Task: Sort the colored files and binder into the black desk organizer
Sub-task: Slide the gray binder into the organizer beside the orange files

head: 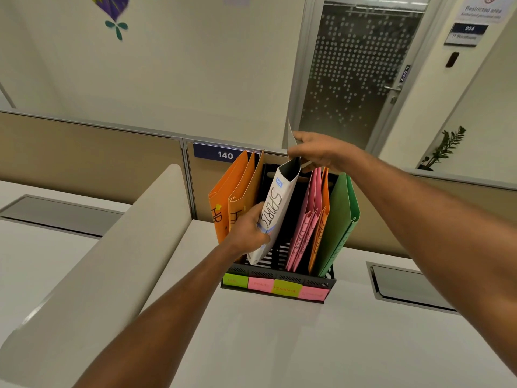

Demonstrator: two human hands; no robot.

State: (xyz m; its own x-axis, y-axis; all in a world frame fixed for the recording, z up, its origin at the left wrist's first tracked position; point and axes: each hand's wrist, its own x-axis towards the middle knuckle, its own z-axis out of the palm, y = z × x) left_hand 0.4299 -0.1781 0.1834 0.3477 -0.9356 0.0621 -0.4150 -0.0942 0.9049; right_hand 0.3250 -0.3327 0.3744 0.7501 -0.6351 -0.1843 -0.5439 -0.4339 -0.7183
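Files and one binder stand in the black desk organizer point(279, 271), which sits on the white tabletop point(279, 345) against a beige partition point(84, 152). From the left:

1. Orange files point(223, 197) occupy the leftmost compartment, upright and leaning left. The nearest one is marked "HR".
2. The left hand point(247, 232) is closed around the lower spine of the white binder point(275, 208), lettered "SPORTS". The binder is tilted, top to the right, with its bottom corner inside the second compartment.
3. The right hand point(319, 151) pinches the upper edge of the binder's cover. Both hands are thus clamped on the same binder, one low and one high.
4. Pink files point(306, 219) stand in the next compartment.
5. One orange file point(321, 219) stands just beside the pink files; whether a divider separates them cannot be determined.
6. A green file point(340, 217) stands at the far right.

Sticky labels point(275, 287), alternating green and pink, line the organizer's front edge.
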